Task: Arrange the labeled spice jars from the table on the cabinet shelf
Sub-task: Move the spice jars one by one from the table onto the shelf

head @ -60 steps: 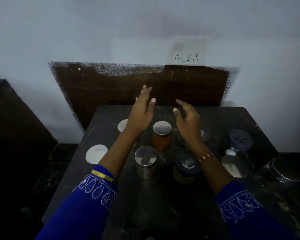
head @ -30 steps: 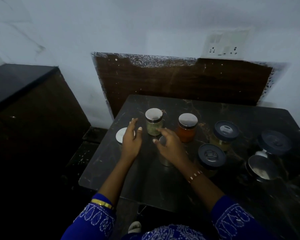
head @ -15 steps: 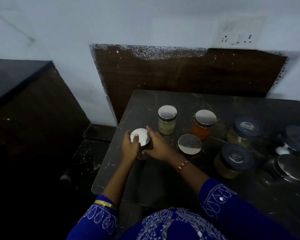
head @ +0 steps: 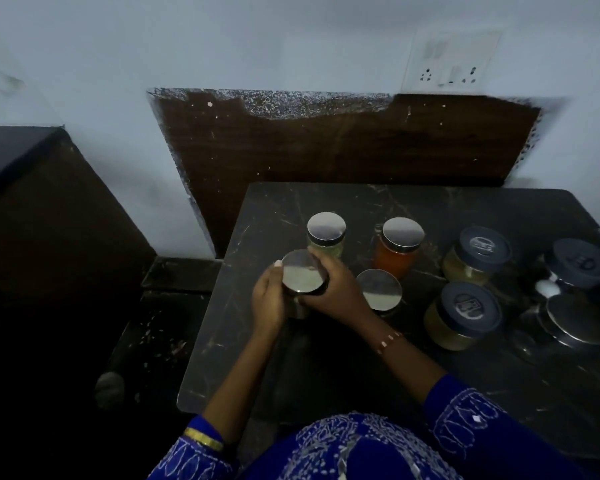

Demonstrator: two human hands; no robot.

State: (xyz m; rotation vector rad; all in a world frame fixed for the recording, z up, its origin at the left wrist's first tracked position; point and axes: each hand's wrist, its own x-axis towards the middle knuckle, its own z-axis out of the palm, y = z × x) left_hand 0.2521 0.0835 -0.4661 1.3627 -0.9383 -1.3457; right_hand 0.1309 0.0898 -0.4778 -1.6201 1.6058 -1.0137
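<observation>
Spice jar (head: 303,280) gripped by left hand (head: 269,303) and right hand (head: 336,289); no label readable.

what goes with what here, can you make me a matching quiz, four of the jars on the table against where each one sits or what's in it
Things:
1. steel-lid jar
2. orange jar
3. green jar
4. blue-lid jar

States:
A. yellowish contents, nearest the table's front edge
B. held between both hands
C. just behind the held one
D. bright contents, silver lid, back row

Pairs: 1-B, 2-D, 3-C, 4-A
</observation>
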